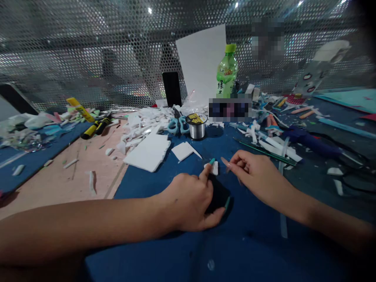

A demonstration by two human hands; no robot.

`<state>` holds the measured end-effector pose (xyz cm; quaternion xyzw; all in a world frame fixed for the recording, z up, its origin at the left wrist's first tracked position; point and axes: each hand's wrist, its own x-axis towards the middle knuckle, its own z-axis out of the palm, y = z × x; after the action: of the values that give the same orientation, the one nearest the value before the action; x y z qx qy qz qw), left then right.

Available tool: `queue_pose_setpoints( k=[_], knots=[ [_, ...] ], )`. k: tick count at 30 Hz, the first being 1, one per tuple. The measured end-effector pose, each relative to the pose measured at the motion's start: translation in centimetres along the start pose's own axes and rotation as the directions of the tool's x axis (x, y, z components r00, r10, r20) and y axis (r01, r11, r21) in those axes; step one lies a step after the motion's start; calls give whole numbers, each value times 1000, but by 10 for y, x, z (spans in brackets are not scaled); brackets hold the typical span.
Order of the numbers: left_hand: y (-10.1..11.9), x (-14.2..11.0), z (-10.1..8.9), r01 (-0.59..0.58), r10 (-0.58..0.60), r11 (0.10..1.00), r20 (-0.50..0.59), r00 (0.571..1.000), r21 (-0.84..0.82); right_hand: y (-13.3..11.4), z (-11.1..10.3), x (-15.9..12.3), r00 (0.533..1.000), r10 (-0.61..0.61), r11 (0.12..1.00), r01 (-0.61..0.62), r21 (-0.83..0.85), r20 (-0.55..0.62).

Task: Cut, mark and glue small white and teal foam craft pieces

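Note:
My left hand reaches in over the blue mat, its index fingertip resting on a small white foam piece. Its thumb is stretched out, apart from the index finger, and both show long green nails. Just right of the piece, my right hand has thumb and index finger together in a pinch. Whether anything thin is between them I cannot make out. Beyond the left hand lie a white foam square and a larger white foam sheet with a ragged edge.
Behind the foam stand a wire spool, blue-handled scissors, a phone and a green-capped bottle. White scraps are heaped at the back. A dark green stick, a blue corded tool and a spray bottle are at right.

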<state>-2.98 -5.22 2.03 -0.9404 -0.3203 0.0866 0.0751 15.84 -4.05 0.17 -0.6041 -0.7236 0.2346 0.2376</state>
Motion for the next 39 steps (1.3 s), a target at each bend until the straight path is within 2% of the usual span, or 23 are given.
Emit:
queue_pose_setpoints(
  k=[8,13,22,39],
  knots=[
    [0,2,0,6,-6,1000,9,1000,0,2,2,2,996,-67,975,77,-207,55],
    [1,0,0,5,-5,1000,9,1000,-1,1,3,2,996,-59,969,74,-237,69],
    [1,2,1,4,-4,1000,2,1000,1,0,6,4,997,-70,952,65,-298,-6],
    [1,-1,2,24,-24,1000,6,1000,-4,5,13,6,995,-95,917,81,-390,-16]
  ],
)
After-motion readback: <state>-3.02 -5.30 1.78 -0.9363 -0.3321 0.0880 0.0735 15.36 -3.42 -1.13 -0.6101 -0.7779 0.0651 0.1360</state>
